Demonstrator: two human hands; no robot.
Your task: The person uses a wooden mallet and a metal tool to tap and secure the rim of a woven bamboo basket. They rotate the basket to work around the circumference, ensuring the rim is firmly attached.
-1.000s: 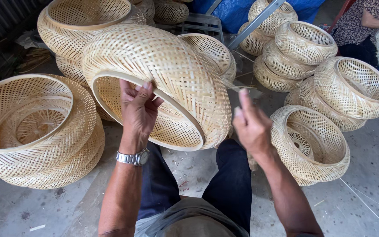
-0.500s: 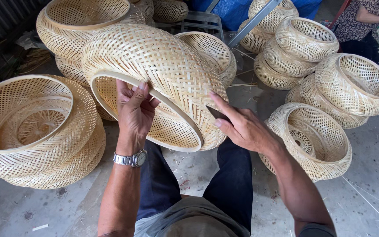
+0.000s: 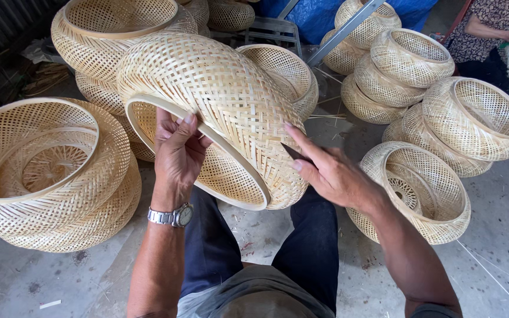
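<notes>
Right hand (image 3: 331, 174) now flat against domed, open-weave bamboo basket (image 3: 219, 100)

bare forearms, a silver wristwatch (image 3: 172, 216) on the left wrist, dark blue trousers (image 3: 207, 247), grey shirt (image 3: 254, 297)

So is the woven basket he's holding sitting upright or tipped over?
Tipped. The woven basket lies on its side, its round opening facing the person; the left hand grips its rim and the right hand presses its wall.
</notes>
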